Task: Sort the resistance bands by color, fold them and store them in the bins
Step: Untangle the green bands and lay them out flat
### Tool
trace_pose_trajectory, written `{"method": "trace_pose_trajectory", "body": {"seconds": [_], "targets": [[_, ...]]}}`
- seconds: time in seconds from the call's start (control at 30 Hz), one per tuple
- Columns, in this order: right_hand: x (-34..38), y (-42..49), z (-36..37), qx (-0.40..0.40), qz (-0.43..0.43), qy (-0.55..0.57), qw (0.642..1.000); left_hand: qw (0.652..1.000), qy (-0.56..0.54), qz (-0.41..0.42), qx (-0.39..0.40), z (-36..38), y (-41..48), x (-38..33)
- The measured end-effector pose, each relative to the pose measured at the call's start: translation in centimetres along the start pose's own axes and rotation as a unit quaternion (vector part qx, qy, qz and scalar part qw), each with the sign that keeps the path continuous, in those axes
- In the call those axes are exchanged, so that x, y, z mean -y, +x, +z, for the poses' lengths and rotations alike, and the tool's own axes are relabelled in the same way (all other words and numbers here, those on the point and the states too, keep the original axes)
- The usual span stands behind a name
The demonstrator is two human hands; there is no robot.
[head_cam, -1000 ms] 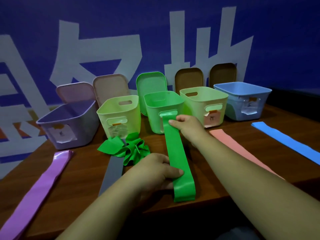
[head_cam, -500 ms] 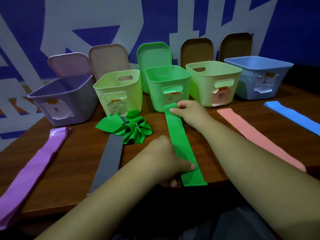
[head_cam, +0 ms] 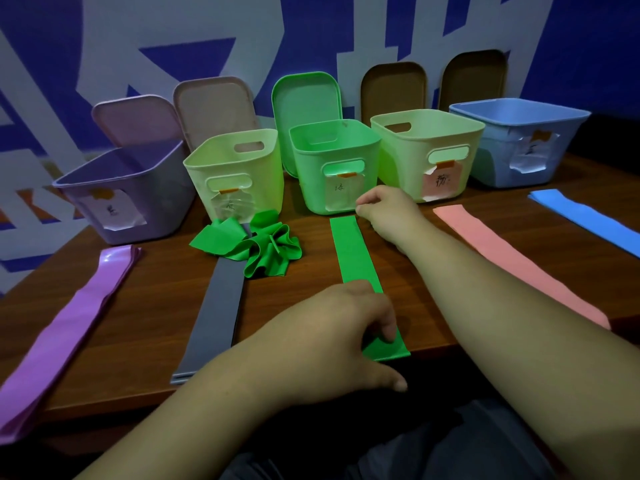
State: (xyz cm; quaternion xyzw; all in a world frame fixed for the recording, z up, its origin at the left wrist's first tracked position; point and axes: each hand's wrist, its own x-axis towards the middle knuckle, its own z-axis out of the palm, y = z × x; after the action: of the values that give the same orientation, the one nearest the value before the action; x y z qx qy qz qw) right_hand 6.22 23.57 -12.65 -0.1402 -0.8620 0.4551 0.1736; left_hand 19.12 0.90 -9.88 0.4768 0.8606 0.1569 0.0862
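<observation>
Left hand (head_cam: 346,334): palm down at the table's near edge, bent fingers pressing on the near end of the flat green band (head_cam: 356,258); the thumb sticks out free below the edge.
Right hand (head_cam: 388,209): just beside the band's far end and in front of the green bin (head_cam: 311,188); fingers curled in, grasping nothing (a sliver of table shows between fingertips and band).
Flat green band: laid out straight on the table (head_cam: 156,306), running from the green bin's foot to the near edge.
Crumpled green band (head_cam: 266,247): a ruffled heap left of the flat one, lying on the far end of the grey band (head_cam: 214,313).
Grey band: flat, in front of the left pale green bin (head_cam: 263,174), reaching the near edge.
Purple band (head_cam: 69,323): flat, far left, below the purple bin (head_cam: 166,202).
Pink band (head_cam: 512,261): flat, right of the right forearm, in front of the right pale green bin (head_cam: 398,157).
Blue band (head_cam: 581,216): flat, far right, near the blue bin (head_cam: 495,157).
Bins: five in a row, open, each with a paper label on its front (writing too small for me to read).
Lids: five propped against the wall behind the bins, namely lilac lid (head_cam: 135,119), pink lid (head_cam: 214,105), green lid (head_cam: 304,98) and two brown lids (head_cam: 393,88).
Wall (head_cam: 52,36): blue with large white shapes.
</observation>
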Motion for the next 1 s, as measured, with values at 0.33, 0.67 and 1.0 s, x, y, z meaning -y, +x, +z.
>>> {"method": "trace_pose_trajectory", "body": {"seconds": [0.33,0.67,1.0], "targets": [[0.4,-1.7,-0.7,0.033,-0.030,0.019,0.999,0.998,-0.049,0.038,-0.030,0.4,0.4,0.0],[0.6,-2.7,-0.5,0.073,-0.073,0.035,0.994,0.993,0.031,-0.086,-0.080,-7.0,3.0,5.6],[1.1,-3.1,-0.2,0.104,-0.119,-0.021,0.987,0.980,0.064,-0.164,-0.095,-8.9,6.7,16.4]]}}
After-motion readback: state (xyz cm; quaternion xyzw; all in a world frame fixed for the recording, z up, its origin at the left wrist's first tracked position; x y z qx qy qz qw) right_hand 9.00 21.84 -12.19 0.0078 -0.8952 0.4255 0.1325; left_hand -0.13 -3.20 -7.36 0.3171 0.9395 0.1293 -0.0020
